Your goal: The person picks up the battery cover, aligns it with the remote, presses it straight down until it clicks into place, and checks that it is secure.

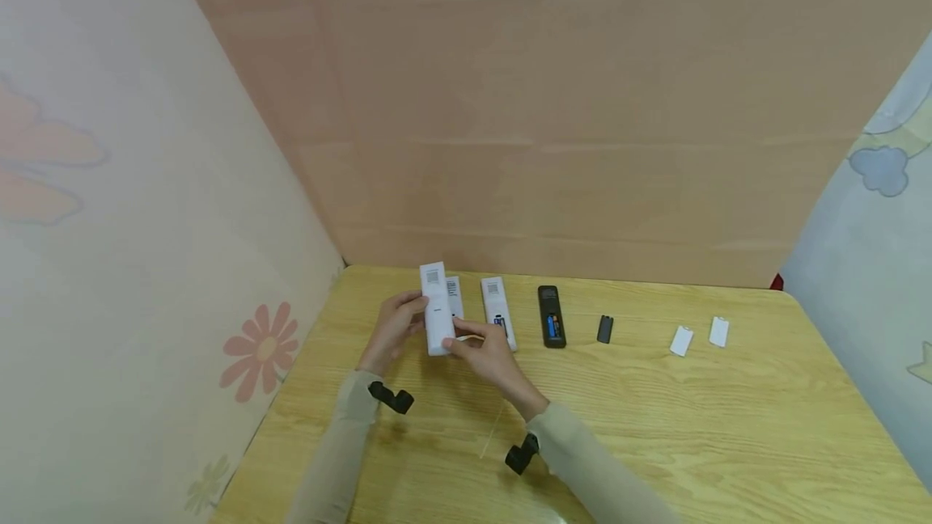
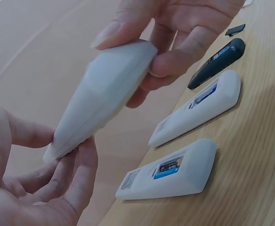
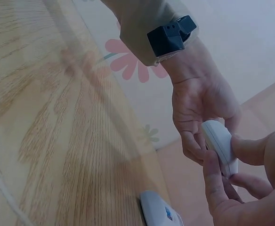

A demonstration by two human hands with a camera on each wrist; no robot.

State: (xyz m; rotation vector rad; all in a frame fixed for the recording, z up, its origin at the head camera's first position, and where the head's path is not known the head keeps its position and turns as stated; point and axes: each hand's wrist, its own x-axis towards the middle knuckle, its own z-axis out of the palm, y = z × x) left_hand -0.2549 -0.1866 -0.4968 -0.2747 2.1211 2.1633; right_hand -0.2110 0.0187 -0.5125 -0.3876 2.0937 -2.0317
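Note:
Above the left part of the table, both hands hold a white remote control [image 1: 438,310], its back facing up in the head view. My left hand [image 1: 396,326] pinches its far left side between thumb and fingers. At the near end, the thumb and fingers of my right hand [image 1: 489,352] grip it. In the left wrist view the remote [image 2: 102,89] is tilted between the two hands. Just behind it, partly covered, lies another white remote [image 1: 455,293]; its open compartment shows batteries [image 2: 168,168] in the left wrist view.
To the right lie a white remote [image 1: 498,306] and a black remote [image 1: 549,297], compartments open with batteries showing. Further right are a black battery cover [image 1: 605,329] and two white covers [image 1: 681,340]. A patterned wall [image 1: 182,265] borders the table's left side.

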